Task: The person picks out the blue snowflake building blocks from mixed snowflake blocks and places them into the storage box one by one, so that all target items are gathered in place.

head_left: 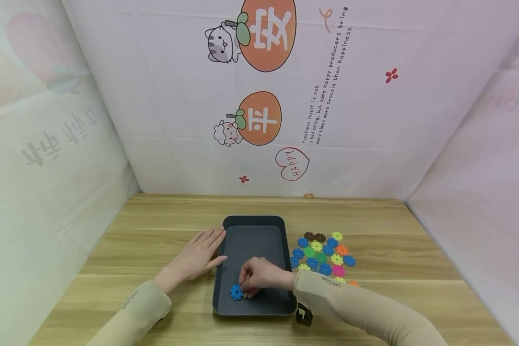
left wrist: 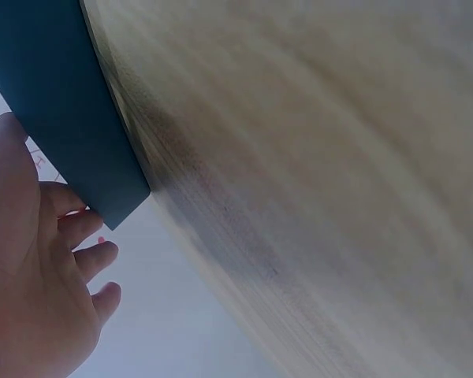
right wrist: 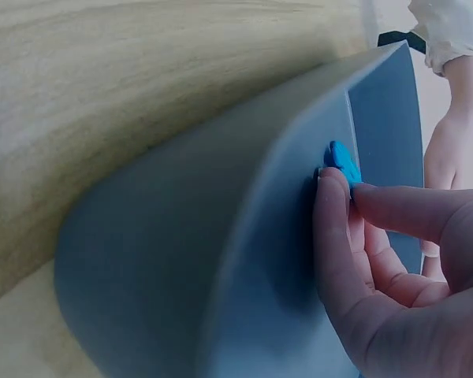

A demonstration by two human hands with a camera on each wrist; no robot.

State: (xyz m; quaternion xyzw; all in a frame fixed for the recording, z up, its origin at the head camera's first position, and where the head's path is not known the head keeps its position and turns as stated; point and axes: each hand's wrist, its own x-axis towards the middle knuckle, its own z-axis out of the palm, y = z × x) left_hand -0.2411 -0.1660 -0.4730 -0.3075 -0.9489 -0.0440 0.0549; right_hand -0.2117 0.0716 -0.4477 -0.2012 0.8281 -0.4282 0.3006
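Note:
A dark grey rectangular tray (head_left: 253, 245) lies on the wooden table. My right hand (head_left: 261, 276) is over its near part and pinches a blue notched plastic disc (head_left: 236, 292) between thumb and fingertips. The right wrist view shows the same blue disc (right wrist: 344, 162) at the fingertips, just inside the tray wall (right wrist: 181, 213). At the tray's left side, my left hand (head_left: 199, 254) rests with fingers extended against the rim. Seen from the left wrist, the left hand (left wrist: 43, 268) is beside the outer wall (left wrist: 63, 110), its fingers spread.
Right of the tray lies a loose spread of notched discs (head_left: 324, 257) in blue, yellow, green, orange, pink and brown; the right forearm partly covers it. The wooden table (head_left: 177, 211) meets printed white cloth walls (head_left: 177, 120) at the back and sides.

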